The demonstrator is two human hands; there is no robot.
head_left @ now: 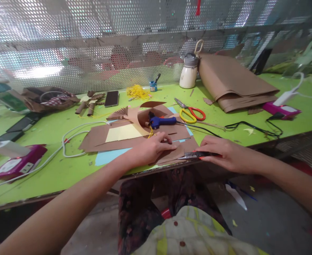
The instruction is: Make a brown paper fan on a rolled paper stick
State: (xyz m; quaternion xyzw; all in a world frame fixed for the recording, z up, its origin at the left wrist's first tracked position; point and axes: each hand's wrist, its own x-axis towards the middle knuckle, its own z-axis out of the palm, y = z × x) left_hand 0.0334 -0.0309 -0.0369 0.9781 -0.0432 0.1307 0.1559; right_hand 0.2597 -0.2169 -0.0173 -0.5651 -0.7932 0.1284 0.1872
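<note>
My left hand (157, 146) rests on a small piece of brown paper (173, 154) at the table's near edge, its fingers curled and its thumb stretched over the sheet, holding it down. Pinched between the thumb and fingers of my right hand (222, 152) is a dark-handled, slim cutting tool that looks like a utility knife (190, 155). Its metal end points left and meets the paper. Just beyond my left hand, a blue glue gun (163, 122) lies against a curled brown paper piece (142, 118), with cream paper (124, 132) and light blue sheets (110, 156) around it.
Red-and-yellow-handled scissors (191, 114) lie behind my right hand. A folded brown paper stack (235, 81) and a white bottle (188, 72) stand further back. Purple power sockets (283, 109) sit at both sides, with loose cables. A phone (111, 98) and yellow raffia (137, 92) lie at the back.
</note>
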